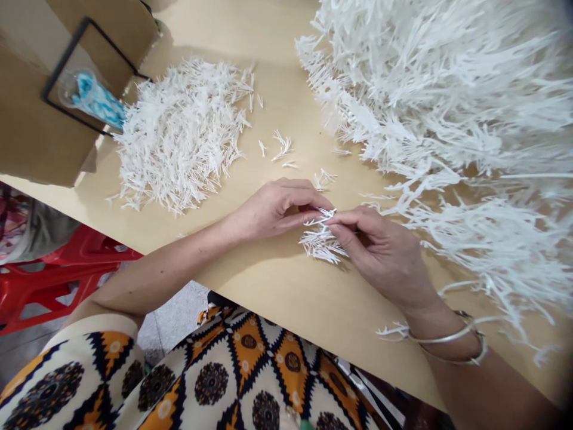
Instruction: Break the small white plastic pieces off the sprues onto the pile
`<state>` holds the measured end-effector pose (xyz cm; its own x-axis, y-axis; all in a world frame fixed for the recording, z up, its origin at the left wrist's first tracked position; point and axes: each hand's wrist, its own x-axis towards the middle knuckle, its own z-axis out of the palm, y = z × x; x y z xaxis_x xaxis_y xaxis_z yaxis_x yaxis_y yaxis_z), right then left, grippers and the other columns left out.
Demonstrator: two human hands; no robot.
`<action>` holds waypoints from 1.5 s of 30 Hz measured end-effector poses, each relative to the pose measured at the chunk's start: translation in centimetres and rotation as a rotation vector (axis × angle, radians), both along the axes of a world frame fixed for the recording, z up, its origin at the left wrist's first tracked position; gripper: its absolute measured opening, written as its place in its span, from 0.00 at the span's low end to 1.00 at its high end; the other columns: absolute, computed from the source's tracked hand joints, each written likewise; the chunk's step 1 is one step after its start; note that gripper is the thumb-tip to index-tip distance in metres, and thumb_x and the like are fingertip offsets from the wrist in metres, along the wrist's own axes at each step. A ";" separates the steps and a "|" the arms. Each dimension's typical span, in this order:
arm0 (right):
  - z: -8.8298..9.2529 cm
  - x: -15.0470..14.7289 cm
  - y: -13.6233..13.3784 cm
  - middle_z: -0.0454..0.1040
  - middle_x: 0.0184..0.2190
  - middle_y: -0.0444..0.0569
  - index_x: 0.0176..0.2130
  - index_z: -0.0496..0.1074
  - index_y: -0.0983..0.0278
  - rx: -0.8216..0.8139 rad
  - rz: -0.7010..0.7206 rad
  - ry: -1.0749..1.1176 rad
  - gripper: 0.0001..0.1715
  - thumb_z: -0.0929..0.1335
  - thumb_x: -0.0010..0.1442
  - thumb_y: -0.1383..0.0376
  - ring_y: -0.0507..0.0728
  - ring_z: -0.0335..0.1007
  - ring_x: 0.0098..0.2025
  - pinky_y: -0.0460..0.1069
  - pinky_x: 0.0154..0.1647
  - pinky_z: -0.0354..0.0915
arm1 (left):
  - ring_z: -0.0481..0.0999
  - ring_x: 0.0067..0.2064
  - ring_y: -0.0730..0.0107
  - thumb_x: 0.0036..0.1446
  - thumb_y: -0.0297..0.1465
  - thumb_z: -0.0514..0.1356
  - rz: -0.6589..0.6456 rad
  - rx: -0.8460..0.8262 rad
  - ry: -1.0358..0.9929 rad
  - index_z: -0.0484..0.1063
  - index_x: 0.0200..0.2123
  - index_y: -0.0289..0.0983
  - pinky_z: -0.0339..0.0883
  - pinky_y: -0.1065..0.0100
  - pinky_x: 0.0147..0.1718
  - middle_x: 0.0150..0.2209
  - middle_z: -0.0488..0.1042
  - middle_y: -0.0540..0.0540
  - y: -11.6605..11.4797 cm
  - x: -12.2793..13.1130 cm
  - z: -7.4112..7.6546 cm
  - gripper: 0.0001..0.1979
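Observation:
Between my two hands is a small white branched plastic sprig (326, 214), pinched at the fingertips. My left hand (282, 209) holds its left side with thumb and forefinger. From the right, my right hand (380, 251) grips the other side in a pinch; a bangle circles that wrist. Just below the fingertips, a small bunch of white sprigs (323, 243) lies on the table. A few loose white pieces (324, 179) rest above my hands. Exactly where the fingers meet the sprig is partly hidden.
A heap of short white sprigs (183, 131) lies at left. Longer white branched strands (447, 107) pile high at right, some reaching my right wrist. A cardboard box (40, 119), black wire frame (67, 68) and clear cup (92, 95) stand upper left. Red stools (54, 280) sit below the table edge.

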<state>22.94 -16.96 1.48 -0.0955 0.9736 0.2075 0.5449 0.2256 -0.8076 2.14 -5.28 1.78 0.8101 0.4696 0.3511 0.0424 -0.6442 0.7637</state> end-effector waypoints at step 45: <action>-1.1 0.3 0.1 0.80 0.34 0.46 0.43 0.78 0.59 0.229 -0.342 -0.189 0.06 0.70 0.66 0.65 0.55 0.76 0.35 0.52 0.39 0.72 | 0.79 0.55 0.68 0.75 0.41 0.52 0.207 0.303 0.237 0.74 0.51 0.43 0.51 0.55 0.60 0.54 0.81 0.48 -1.1 0.0 0.4 0.14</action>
